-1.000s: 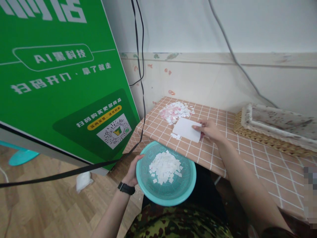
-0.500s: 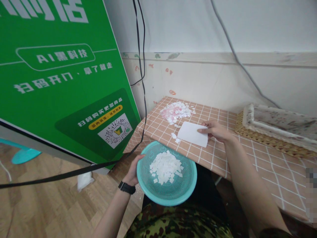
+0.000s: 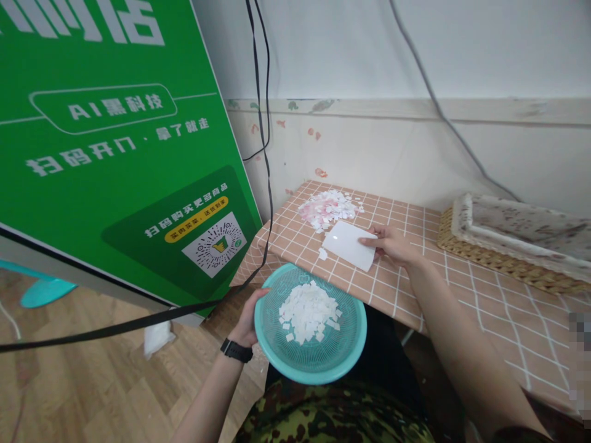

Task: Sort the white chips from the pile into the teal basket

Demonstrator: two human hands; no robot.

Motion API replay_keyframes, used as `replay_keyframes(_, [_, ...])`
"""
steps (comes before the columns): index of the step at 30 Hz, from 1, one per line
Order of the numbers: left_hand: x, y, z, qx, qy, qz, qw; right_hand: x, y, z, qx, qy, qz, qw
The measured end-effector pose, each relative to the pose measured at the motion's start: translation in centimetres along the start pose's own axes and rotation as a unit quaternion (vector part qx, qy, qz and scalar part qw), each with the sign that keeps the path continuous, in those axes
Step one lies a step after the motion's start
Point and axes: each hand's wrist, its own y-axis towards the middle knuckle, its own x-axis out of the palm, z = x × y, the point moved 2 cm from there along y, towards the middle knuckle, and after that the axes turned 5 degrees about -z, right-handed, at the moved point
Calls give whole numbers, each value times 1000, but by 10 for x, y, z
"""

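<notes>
My left hand grips the left rim of a turquoise plastic colander, held below the table's front edge. Inside it lies a heap of small white paper squares. Over the table, my right hand pinches the right side of a white card, thumb on top and fingers partly hidden underneath. The card's far left corner is close to a pile of white and pink paper bits. A few loose white scraps lie by the card's left edge.
A brown table with a white grid cloth runs along the wall. To the right stands a wicker basket with a cloth lining. A green printed cabinet fills the left, and a black strap crosses in front of it.
My right hand has moved the white card a little to the left, nearer the paper pile, covering some loose scraps. The colander and my left hand stay almost still.
</notes>
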Motion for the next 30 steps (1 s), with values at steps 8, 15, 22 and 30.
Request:
replay_keyframes(8, [0,1,0,2,5,1,1000,-3,-2,-2,-1,-14,-6,1000])
replay_keyframes(15, [-3,2,0,-3,3,1,1000,-1,-6,-4,0,-28,-62,998])
replay_keyframes(22, [-1,1,0,2,8,-13,1000,-2,-5,-3,-4,-21,-55,998])
replay_keyframes(30, [-2,2,0,6,9,-15,1000,-7,-9,-10,10,-25,-58,998])
